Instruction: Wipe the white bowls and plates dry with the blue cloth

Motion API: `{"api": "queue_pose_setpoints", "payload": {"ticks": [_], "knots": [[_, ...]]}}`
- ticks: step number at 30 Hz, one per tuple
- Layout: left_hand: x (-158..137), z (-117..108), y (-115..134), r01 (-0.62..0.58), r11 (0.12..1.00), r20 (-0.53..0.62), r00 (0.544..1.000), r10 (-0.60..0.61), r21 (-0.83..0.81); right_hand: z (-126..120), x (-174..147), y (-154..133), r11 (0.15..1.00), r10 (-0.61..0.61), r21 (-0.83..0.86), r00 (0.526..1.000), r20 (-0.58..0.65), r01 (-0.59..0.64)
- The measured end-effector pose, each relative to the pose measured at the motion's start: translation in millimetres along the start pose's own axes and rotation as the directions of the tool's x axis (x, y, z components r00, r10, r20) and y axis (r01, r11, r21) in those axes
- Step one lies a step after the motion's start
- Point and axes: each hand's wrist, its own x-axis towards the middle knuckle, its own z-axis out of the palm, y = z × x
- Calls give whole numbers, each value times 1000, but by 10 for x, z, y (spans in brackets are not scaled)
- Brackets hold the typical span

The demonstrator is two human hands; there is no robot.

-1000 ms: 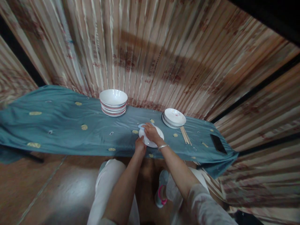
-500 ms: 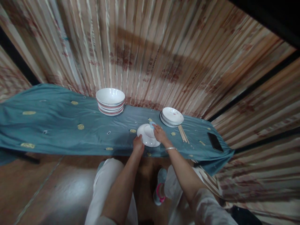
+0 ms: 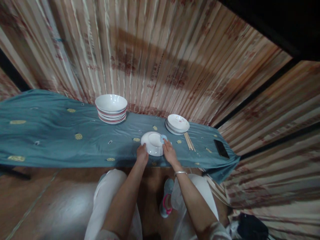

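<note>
Noted nearest: white trousers (image 3: 107, 196) and a pale shoe (image 3: 169, 186) under the table's edge. Wore a silver bracelet (image 3: 180, 172) at the right wrist. Gripped a white plate (image 3: 153, 151) at its near-left rim with the left hand (image 3: 142, 155), in a narrow pinch. Held a pale blue cloth (image 3: 163, 137) against the right rim with the right hand (image 3: 170, 155), likewise narrow. Placed the plate between both hands, over the front of the teal tablecloth (image 3: 57, 146); could not tell whether touching. Judged best to steady the rim low, press the cloth flat and turn in small steps. Noted beyond, at right: dark phone (image 3: 221, 148), chopsticks (image 3: 189, 141), stacked plates (image 3: 178, 125); at left, stacked bowls (image 3: 111, 111); farthest, a pleated curtain (image 3: 150, 50).
</note>
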Motion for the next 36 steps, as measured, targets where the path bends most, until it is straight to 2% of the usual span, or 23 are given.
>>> {"api": "queue_pose_setpoints", "payload": {"ticks": [8,16,21,27,36], "knots": [[21,-33,-40,-33,999,24,999,33,-5,167,-314,-90,1000,1,28,988,-152,4],[92,-56,-89,-40,999,34,999,40,-7,290,-545,-249,995,-46,-91,976,-214,27],[108,-57,-93,-37,999,60,998,37,-4,314,-649,-420,985,-102,-154,975,-197,72],[148,-86,-84,-26,1000,87,996,25,3,282,-686,-573,981,-107,-177,981,-163,78],[143,-119,-85,-37,999,128,991,34,17,206,-642,-790,957,-135,-267,989,-54,116]]}}
